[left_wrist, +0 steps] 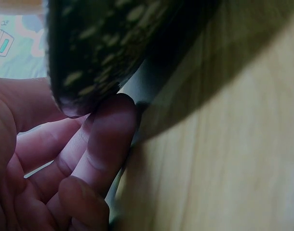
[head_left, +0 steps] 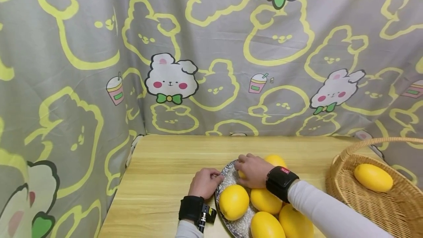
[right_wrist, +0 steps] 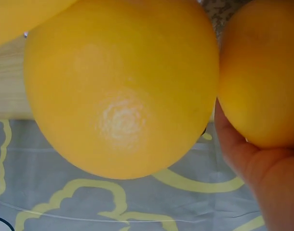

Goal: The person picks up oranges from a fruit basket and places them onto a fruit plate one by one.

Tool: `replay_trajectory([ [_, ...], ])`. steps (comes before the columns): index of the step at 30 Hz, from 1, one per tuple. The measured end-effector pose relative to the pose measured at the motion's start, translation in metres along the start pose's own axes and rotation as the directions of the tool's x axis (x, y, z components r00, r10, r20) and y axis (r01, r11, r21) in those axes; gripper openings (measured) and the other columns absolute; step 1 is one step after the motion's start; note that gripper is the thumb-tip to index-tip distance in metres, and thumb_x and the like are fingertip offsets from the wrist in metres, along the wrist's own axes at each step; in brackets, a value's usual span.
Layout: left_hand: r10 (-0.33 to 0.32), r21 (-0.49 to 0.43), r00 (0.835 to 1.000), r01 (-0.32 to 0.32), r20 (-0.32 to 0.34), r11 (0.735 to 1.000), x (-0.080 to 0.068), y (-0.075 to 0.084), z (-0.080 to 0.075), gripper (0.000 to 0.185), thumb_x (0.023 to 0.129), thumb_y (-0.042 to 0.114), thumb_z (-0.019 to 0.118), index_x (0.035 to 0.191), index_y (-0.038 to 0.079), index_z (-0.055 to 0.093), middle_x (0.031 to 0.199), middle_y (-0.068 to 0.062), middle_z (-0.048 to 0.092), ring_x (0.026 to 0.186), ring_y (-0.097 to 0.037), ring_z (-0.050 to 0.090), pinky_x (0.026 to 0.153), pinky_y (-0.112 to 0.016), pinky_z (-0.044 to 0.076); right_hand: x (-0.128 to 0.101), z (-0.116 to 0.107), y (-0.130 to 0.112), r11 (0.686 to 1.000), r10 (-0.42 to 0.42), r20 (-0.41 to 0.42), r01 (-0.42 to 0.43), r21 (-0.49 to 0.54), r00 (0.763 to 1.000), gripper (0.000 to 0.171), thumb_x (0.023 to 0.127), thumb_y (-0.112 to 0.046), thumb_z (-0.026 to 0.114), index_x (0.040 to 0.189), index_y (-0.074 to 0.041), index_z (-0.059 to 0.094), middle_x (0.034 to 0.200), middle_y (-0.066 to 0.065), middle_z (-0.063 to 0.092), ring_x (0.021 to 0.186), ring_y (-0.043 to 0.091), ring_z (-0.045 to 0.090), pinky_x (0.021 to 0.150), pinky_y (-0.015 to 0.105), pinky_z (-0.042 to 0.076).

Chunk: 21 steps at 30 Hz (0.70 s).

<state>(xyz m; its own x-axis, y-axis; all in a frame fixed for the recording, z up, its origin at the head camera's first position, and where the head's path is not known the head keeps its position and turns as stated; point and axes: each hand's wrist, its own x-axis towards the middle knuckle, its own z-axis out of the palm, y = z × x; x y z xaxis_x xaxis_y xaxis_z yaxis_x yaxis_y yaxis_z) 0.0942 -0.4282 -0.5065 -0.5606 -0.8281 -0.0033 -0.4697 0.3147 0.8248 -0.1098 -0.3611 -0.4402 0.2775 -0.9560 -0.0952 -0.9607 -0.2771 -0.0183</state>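
Observation:
A dark-rimmed, grey speckled plate (head_left: 227,180) stands on the table with several yellow lemons on it, one lemon (head_left: 234,202) at its left side. My left hand (head_left: 205,183) pinches the plate's left rim; the left wrist view shows fingers (left_wrist: 111,130) under the plate's dark underside (left_wrist: 103,53). Over the plate's far part, my right hand (head_left: 254,170) grips a lemon (head_left: 242,174), mostly hidden behind the hand. In the right wrist view that lemon (right_wrist: 265,72) lies against the palm, beside a bigger-looking, nearer lemon (right_wrist: 123,91).
On the right stands a wicker basket (head_left: 396,212) with a tall arched handle (head_left: 380,140) and one lemon (head_left: 373,177) inside. Patterned grey curtains (head_left: 211,47) hang behind and to the left of the wooden table (head_left: 158,179).

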Motion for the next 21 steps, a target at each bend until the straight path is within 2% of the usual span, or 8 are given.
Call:
replay_trajectory([
  [12,0.008,0.009,1.0,-0.008,-0.012,1.0,-0.0009,-0.0012,-0.0029,0.023,0.095,0.028,0.074,0.109,0.011,0.081,0.091,-0.003,0.078,0.079,-0.011,0.067,0.068,-0.03,0.052,0.0012,0.0002,-0.0077,0.996,0.015,0.003,-0.015,-0.091,1.0,0.032,0.095,-0.04,0.073,0.114,-0.016,0.068,0.111,0.006,0.063,0.092,0.024,0.059,0.079,0.045,0.056],
  [21,0.008,0.011,1.0,-0.007,-0.005,1.0,-0.0019,0.0003,-0.0007,0.023,0.095,0.027,0.074,0.109,0.011,0.08,0.092,-0.003,0.078,0.078,-0.012,0.065,0.068,-0.031,0.051,-0.0029,-0.0002,-0.0073,0.995,0.046,0.017,-0.044,-0.095,0.999,0.03,0.095,-0.04,0.072,0.113,-0.016,0.068,0.107,0.005,0.062,0.09,0.023,0.057,0.079,0.043,0.056],
])
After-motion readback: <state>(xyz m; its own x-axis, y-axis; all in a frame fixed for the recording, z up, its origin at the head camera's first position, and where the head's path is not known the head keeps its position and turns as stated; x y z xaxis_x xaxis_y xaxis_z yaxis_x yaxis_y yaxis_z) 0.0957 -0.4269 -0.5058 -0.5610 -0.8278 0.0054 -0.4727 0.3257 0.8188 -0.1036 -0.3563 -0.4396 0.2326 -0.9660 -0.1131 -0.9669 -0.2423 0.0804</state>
